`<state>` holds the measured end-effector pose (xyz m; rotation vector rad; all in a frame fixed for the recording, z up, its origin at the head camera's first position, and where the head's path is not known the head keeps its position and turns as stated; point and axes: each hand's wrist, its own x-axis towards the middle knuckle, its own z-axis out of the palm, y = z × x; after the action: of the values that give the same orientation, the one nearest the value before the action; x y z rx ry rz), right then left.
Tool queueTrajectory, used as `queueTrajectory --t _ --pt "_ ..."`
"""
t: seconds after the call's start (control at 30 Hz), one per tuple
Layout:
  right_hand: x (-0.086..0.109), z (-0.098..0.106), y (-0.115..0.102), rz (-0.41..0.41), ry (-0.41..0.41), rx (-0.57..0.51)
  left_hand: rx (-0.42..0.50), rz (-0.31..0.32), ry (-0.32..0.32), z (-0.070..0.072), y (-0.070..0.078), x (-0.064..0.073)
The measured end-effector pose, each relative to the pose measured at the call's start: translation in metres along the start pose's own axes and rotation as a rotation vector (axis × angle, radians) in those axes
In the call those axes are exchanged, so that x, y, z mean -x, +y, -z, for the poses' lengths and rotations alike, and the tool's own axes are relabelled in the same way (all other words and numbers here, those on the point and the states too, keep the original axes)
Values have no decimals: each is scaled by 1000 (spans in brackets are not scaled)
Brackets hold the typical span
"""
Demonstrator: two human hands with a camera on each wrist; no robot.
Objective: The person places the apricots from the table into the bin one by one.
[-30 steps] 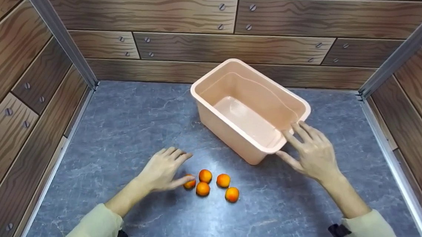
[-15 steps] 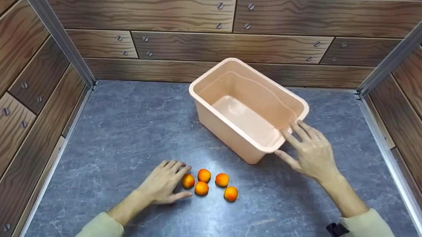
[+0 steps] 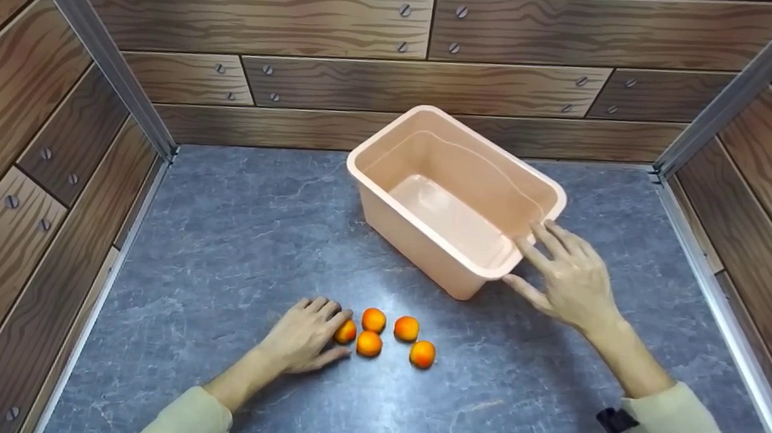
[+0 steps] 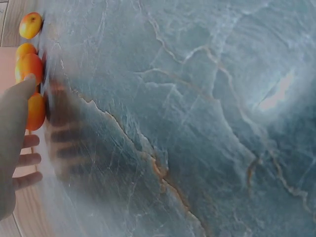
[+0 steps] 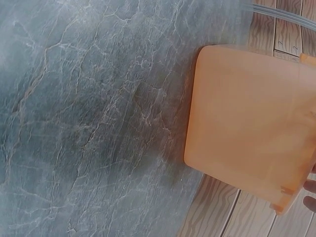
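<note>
My left hand (image 3: 306,336) is at the left side of a small orange-red fruit (image 3: 345,331). Its fingers touch or nearly touch the far side, and the thumb lies a little apart in front. In the left wrist view that fruit (image 4: 35,112) shows between thumb and fingers. Several matching fruits (image 3: 407,329) lie to its right on the floor. My right hand (image 3: 572,280) holds the near right end of a peach plastic bin (image 3: 419,229), fingers over the rim and thumb outside. The right wrist view shows the bin's end wall (image 5: 252,118) and a few fingertips (image 5: 310,202).
A blue-grey marbled surface (image 3: 243,220) lies under everything. Wood-patterned walls (image 3: 338,26) stand at the back and both sides, with metal strips (image 3: 731,329) along the side edges. The bin's floor (image 3: 451,214) is bare.
My left hand has come down toward the near side and drawn its fingers in around the leftmost fruit. My right hand and the bin look unmoved.
</note>
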<state>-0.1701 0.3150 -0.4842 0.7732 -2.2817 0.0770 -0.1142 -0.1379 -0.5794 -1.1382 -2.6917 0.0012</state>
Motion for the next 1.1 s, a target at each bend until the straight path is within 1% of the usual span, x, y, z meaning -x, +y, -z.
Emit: queueTrajectory --t 0.13,0.37,0.53,0.7,0.83,1.0,1.1 --pt "0 0 0 11 6 1 -7 -17 25 -3 -1 -1" --pt "0 -1 -1 10 14 -9 -10 -32 6 -2 -3 0" --pt "0 -1 -1 12 16 -8 -20 -33 16 0 -4 0" --pt "-1 -2 -1 12 12 -7 -14 -9 38 3 -7 0" --pt "-1 -2 -2 13 5 -3 -22 17 60 6 -12 -3" --pt "1 -1 -2 -19 -5 -20 -15 46 100 12 -18 -11" --pt "1 0 -1 -19 -5 -20 -11 60 108 16 -19 -16"
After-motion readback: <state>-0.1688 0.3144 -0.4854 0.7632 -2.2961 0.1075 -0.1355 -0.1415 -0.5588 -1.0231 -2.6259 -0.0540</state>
